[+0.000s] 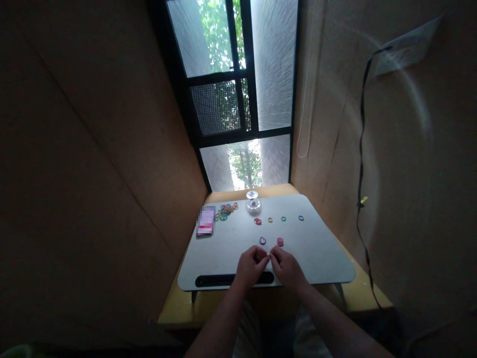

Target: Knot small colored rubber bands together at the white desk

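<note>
My left hand and my right hand meet above the front of a white lap desk. Both have their fingertips pinched together around something tiny and pale that I cannot make out. Just beyond them lie a purple band and a small clump of pink bands. Farther back is a row of small coloured bands: a red cluster, a yellow band, a green band and a blue band.
A mixed pile of coloured bands is at the back left, beside a blurred pink-and-white phone-shaped object. A clear round container stands at the back. A black slot runs along the desk's front. A dark cable hangs at right.
</note>
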`<state>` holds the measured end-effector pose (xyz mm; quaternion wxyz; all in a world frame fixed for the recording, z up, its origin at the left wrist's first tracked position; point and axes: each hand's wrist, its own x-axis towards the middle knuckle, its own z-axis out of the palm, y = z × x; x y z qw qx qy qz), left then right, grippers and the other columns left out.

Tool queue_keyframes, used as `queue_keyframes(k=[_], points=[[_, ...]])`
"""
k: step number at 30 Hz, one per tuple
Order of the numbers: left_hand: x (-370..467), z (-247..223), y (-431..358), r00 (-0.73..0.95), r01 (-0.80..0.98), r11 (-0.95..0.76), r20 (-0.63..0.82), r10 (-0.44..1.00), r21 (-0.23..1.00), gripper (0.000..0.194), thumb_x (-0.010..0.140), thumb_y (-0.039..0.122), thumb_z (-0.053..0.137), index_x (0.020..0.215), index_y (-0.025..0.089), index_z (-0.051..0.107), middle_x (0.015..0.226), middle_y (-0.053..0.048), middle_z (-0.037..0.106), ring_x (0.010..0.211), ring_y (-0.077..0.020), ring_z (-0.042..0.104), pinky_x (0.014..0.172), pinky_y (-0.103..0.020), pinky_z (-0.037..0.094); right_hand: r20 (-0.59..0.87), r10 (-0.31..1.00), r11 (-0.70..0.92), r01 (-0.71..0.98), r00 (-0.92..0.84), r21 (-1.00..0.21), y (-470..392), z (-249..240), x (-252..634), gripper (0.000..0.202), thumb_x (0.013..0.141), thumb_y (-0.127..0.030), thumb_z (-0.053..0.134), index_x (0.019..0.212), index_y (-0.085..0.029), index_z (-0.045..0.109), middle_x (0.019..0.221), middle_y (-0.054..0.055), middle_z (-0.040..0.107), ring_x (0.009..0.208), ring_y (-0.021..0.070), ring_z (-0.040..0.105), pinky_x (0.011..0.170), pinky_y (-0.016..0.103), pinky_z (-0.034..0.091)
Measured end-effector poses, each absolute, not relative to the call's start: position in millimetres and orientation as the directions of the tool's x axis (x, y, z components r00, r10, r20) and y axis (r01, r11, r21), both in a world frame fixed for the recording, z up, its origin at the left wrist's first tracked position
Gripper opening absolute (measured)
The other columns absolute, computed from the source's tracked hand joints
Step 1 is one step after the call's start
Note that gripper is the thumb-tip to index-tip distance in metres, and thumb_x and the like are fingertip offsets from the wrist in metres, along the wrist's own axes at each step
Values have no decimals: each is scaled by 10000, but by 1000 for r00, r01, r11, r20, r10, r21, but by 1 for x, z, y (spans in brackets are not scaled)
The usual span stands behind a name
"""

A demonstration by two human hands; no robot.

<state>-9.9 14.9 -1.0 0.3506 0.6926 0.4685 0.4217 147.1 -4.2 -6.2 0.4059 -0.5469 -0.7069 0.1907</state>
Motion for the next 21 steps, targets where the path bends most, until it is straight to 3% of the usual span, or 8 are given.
queue_keyframes(k=[8, 21], points=[[-11, -4, 17, 199, 377, -319, 260, 945, 870, 190, 799, 352, 654, 854, 170, 658, 681, 15, 616, 612, -115, 530, 598, -221, 411, 357, 931, 319, 638, -73, -701, -5, -6, 147, 176, 891, -263, 429, 740, -222, 510, 672, -2, 583, 626, 159, 553, 601, 255, 361], [-10, -2, 14, 196, 344, -322, 267, 943, 882, 149, 792, 312, 639, 795, 166, 612, 658, 29, 581, 599, -103, 499, 591, -215, 401, 353, 932, 316, 645, -76, -696, -5, -5, 147, 204, 900, -285, 439, 721, -220, 511, 645, -9, 579, 601, 154, 544, 582, 251, 350]])
